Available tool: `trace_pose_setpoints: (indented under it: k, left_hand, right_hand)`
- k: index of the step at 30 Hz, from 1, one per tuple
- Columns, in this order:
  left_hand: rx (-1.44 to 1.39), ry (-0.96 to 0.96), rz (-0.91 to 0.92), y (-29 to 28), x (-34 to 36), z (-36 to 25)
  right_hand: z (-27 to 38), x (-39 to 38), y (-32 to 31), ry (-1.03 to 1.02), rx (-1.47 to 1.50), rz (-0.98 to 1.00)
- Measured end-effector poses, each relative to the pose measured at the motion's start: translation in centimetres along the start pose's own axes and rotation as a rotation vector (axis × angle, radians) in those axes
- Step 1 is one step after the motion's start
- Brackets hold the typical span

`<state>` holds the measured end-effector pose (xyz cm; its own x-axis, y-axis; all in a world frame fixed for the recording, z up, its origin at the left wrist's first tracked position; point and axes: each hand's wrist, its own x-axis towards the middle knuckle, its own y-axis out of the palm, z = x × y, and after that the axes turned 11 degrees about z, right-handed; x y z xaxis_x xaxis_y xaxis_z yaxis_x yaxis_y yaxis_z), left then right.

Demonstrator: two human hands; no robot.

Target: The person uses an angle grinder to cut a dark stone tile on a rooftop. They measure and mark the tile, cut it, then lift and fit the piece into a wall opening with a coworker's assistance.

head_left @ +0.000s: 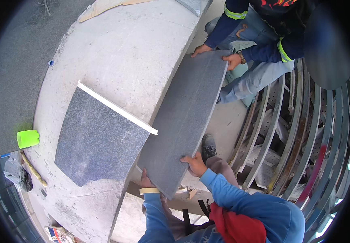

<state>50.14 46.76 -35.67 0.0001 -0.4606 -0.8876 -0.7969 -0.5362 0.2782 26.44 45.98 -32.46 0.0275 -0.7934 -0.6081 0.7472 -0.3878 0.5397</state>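
A long dark grey stone slab spans the gap beside a concrete ledge, tilted, between me and another person. My left hand is closed on its near left corner, thumb up, the fingers mostly hidden. A pale yellow ring like a roll of tape sits around that wrist. My right hand grips the near right edge, thumb on the top face and fingers underneath. At the far end, the other person's hands hold the same slab. A speckled grey slab with a white strip along one edge lies on the ledge.
The pale concrete ledge runs along the left. Metal bars stand at the right, with perforated pieces behind them. My shoe is on the floor below the slab. A green plastic container and a stick lie at the ledge's left side.
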Motion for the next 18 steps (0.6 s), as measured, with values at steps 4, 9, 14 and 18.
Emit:
trace_pose_setpoints:
  k: [4,9,14,18]
  left_hand:
    - [-0.057,-0.106,0.124,4.7,-6.1,4.3]
    - [-0.155,-0.185,0.212,9.6,-17.0,6.4]
    - [-0.103,-0.154,0.130,15.3,-28.0,3.4]
    - [-0.183,-0.128,0.198,16.2,-31.0,2.5]
  right_hand:
    - [10.3,-8.9,-0.3,0.030,-0.346,-0.096]
    - [23.2,-19.0,0.4,-0.009,-0.808,0.117]
    - [29.4,-19.6,3.5,-0.284,-0.015,0.019]
    - [31.7,-16.5,8.4,-0.299,0.237,-0.123]
